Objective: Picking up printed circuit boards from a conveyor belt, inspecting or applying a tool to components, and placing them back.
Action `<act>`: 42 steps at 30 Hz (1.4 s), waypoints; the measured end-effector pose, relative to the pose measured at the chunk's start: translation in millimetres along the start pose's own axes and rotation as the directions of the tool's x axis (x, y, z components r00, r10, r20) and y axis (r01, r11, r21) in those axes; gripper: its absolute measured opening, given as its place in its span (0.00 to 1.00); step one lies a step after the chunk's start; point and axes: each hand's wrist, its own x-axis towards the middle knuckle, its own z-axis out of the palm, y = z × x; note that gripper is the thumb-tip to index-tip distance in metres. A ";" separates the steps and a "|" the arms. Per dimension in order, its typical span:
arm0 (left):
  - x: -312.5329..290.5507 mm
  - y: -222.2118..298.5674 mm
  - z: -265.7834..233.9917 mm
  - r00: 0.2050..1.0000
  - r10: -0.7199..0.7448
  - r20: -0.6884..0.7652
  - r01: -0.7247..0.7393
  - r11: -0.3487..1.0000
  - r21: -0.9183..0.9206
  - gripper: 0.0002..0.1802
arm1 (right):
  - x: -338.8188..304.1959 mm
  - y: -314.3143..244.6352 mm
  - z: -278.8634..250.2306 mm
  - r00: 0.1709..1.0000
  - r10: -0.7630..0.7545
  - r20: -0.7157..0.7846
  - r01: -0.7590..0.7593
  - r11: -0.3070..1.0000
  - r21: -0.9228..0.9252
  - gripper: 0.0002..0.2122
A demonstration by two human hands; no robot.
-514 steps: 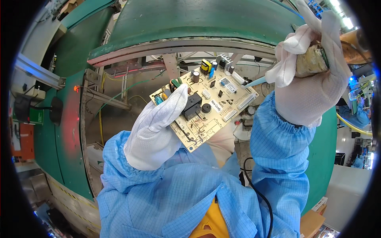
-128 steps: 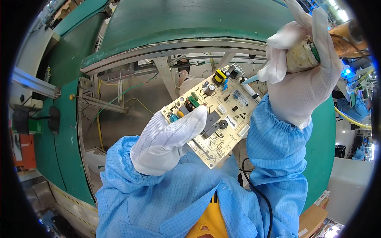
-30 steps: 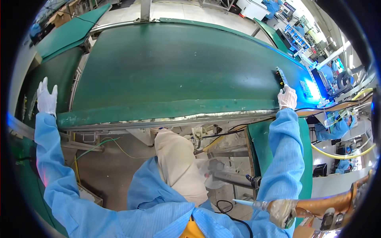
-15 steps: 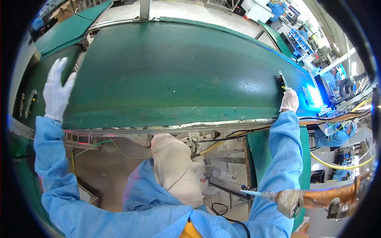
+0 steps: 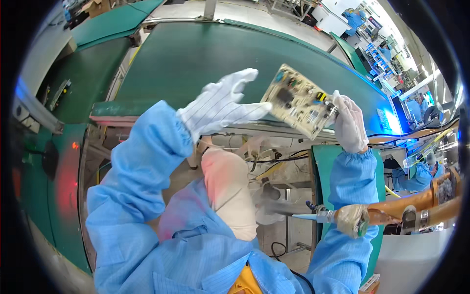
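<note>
A pale circuit board (image 5: 297, 102) with small components, among them a yellow-and-black part, is held up tilted above the green belt. My right hand (image 5: 349, 122), in a white glove, pinches it at its right edge. My left hand (image 5: 221, 104), also in a white glove, reaches toward the board's left side with thumb and fingers spread. Its thumb tip lies at or very near the board's left edge; whether they touch I cannot tell. Nothing is gripped in that hand.
The green conveyor belt (image 5: 196, 59) runs across in front of me. On a green surface at left lie another board (image 5: 60, 94) and a second piece. A copper-coloured pipe with a pale blue nozzle (image 5: 306, 216) juts in from the right. Blue light shines at the belt's right end.
My right hand has lifted the circuit board off the belt's right side and brought its face into view. My left hand has swung from the far left in toward the board.
</note>
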 end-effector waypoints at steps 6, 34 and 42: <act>-34.1 6.9 6.4 0.799 0.078 0.596 0.378 0.706 -0.599 0.32 | -7.6 -54.6 38.6 0.942 0.303 0.141 -0.331 0.904 0.269 0.14; -304.6 -25.6 -156.9 0.823 -0.458 -0.335 -0.039 0.542 -0.839 0.27 | -116.6 31.0 71.7 0.802 0.591 0.093 -0.558 0.795 -0.238 0.22; -356.6 -51.1 -211.6 0.663 -0.520 -0.539 -0.276 0.500 -0.821 0.24 | -123.5 63.4 79.4 0.784 0.600 0.160 -0.555 0.792 -0.254 0.18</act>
